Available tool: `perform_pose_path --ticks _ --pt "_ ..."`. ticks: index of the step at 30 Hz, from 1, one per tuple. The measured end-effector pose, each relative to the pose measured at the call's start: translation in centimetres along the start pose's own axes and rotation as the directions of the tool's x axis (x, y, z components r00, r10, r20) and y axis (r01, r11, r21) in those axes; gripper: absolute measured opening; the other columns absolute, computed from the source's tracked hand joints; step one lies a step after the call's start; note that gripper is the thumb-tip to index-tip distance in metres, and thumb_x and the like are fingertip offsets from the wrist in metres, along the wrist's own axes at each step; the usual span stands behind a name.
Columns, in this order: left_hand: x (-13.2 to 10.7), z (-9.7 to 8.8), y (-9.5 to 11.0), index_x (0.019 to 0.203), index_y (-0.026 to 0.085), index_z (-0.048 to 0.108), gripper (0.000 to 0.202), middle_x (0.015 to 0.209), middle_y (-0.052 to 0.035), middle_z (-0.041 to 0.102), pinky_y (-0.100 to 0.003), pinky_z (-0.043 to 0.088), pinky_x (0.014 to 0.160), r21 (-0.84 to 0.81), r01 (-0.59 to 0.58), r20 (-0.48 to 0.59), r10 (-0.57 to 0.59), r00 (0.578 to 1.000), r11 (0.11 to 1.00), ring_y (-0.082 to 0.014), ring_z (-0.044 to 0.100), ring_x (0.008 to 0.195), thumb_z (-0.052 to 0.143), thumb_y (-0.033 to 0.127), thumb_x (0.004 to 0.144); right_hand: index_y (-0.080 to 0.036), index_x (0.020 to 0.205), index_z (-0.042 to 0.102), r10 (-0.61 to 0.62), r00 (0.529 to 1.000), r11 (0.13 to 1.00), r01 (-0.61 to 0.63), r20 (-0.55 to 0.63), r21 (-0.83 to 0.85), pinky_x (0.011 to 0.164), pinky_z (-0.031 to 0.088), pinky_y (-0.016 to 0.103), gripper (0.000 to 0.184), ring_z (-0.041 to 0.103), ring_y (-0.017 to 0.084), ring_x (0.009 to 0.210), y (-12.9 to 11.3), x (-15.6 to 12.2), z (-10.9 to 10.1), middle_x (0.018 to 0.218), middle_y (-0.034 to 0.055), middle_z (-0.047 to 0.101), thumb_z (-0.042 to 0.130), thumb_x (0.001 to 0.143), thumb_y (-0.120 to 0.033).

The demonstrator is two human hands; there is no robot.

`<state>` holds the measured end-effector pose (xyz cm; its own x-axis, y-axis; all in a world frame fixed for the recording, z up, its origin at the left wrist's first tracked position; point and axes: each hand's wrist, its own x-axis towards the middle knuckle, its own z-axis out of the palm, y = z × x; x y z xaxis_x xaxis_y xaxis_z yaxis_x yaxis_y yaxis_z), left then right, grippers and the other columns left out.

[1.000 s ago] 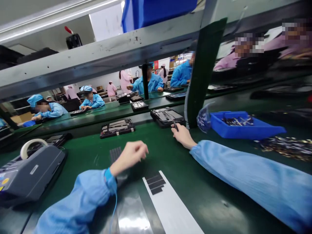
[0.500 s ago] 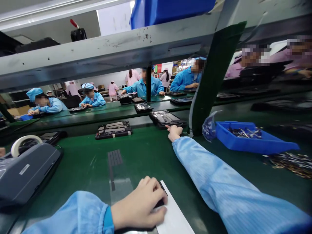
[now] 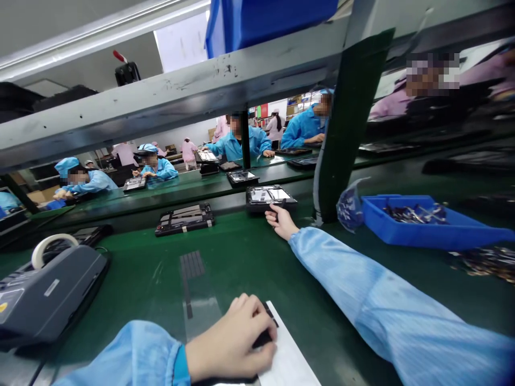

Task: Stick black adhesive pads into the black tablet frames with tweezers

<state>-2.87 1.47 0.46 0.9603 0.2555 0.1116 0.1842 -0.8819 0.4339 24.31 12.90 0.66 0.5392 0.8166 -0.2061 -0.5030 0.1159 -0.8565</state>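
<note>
Grey tape dispenser (image 3: 54, 292) at left, blue bin (image 3: 434, 235) at right

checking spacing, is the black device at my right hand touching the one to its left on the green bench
Apart. The head view shows a clear gap between the left device and the right device by the right hand.

Your left sleeve (image 3: 124, 356), at seven o'clock, is loose and light blue, with a deeper-blue wristband (image 3: 182, 365); your right sleeve (image 3: 362, 284), at four o'clock, is light blue and creased.
</note>
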Motion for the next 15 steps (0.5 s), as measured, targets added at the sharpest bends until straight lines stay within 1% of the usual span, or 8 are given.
perform_pose_path --ticks 2,3,4,6,9,12,14,15 --pt "0.0 -0.1 0.0 0.09 0.021 0.047 0.013 0.092 -0.0021 0.045 -0.026 0.036 0.08 -0.006 -0.004 -0.004 0.004 1.0 1.0 -0.0154 0.042 0.087 0.051 0.018 0.079 -0.012 0.075 0.053 0.039 0.998 0.999 -0.038 0.053 -0.021 0.033 0.027 0.013 0.027 0.034 0.003 0.038 0.4 -2.0 -0.1 0.056 -0.0039 0.047 0.045 0.092 -0.031" --pt "0.0 -0.1 0.0 0.091 0.021 0.047 0.013 0.092 -0.0021 0.045 -0.026 0.036 0.08 -0.008 -0.006 -0.006 0.006 1.0 1.0 -0.0154 0.042 0.087 0.051 0.017 0.079 -0.012 0.069 0.05 0.062 0.995 0.998 -0.059 0.081 -0.038 0.03 0.021 0.013 0.031 0.027 0.002 0.035 0.6 -3.2 -0.3 0.05 -0.0049 0.042 0.043 0.092 -0.031" --pt "0.1 -0.1 0.0 0.091 0.021 0.047 0.013 0.092 -0.0022 0.045 -0.026 0.036 0.08 -0.009 -0.007 -0.008 0.007 1.0 1.0 -0.0154 0.042 0.087 0.051 0.017 0.079 -0.013 0.063 0.047 0.087 0.99 0.995 -0.081 0.108 -0.057 0.028 0.016 0.013 0.034 0.022 0.002 0.033 0.8 -4.5 -0.7 0.045 -0.0058 0.037 0.042 0.092 -0.03" --pt "0.1 -0.2 0.1 0.091 0.02 0.048 0.012 0.092 -0.0024 0.045 -0.027 0.036 0.081 -0.008 -0.011 -0.002 0.011 1.0 1.0 -0.0155 0.042 0.088 0.051 0.017 0.079 -0.014 0.056 0.044 0.137 0.978 0.988 -0.123 0.155 -0.096 0.028 0.01 0.014 0.039 0.016 0.002 0.031 1.1 -7.5 -1.7 0.038 -0.0071 0.029 0.04 0.091 -0.029" --pt "0.2 -0.3 0.3 0.091 0.02 0.048 0.011 0.092 -0.0027 0.045 -0.027 0.036 0.082 -0.002 -0.012 0.01 0.012 1.0 1.0 -0.0156 0.042 0.088 0.05 0.016 0.08 -0.014 0.051 0.045 0.179 0.96 0.975 -0.144 0.215 -0.171 0.03 0.01 0.013 0.042 0.013 0.002 0.03 1.5 -12.3 -3.7 0.033 -0.0076 0.024 0.042 0.088 -0.034" --pt "0.2 -0.5 0.3 0.091 0.019 0.049 0.011 0.093 -0.0031 0.046 -0.028 0.036 0.083 -0.004 -0.013 0.013 0.013 1.0 1.0 -0.0159 0.042 0.089 0.05 0.017 0.081 -0.015 0.049 0.046 0.188 0.946 0.954 -0.112 0.262 -0.279 0.032 0.013 0.013 0.044 0.013 0.002 0.031 1.6 -17.0 -5.7 0.032 -0.0083 0.022 0.052 0.078 -0.048" --pt "0.2 -0.5 0.2 0.092 0.019 0.05 0.011 0.094 -0.0033 0.046 -0.028 0.037 0.083 -0.021 -0.02 0.009 0.02 1.0 1.0 -0.0161 0.042 0.089 0.051 0.017 0.081 -0.016 0.05 0.046 0.212 0.948 0.935 -0.126 0.239 -0.333 0.031 0.013 0.015 0.044 0.013 0.002 0.032 1.8 -19.9 -7.5 0.036 -0.0087 0.021 0.058 0.07 -0.054" --pt "0.2 -0.5 0.1 0.092 0.019 0.05 0.011 0.093 -0.0033 0.047 -0.028 0.037 0.083 -0.036 -0.023 0.005 0.023 1.0 0.999 -0.0161 0.042 0.089 0.051 0.017 0.081 -0.017 0.051 0.047 0.214 0.953 0.925 -0.128 0.212 -0.359 0.03 0.014 0.016 0.043 0.013 0.002 0.032 2.0 -21.2 -8.6 0.038 -0.0083 0.023 0.059 0.068 -0.055"
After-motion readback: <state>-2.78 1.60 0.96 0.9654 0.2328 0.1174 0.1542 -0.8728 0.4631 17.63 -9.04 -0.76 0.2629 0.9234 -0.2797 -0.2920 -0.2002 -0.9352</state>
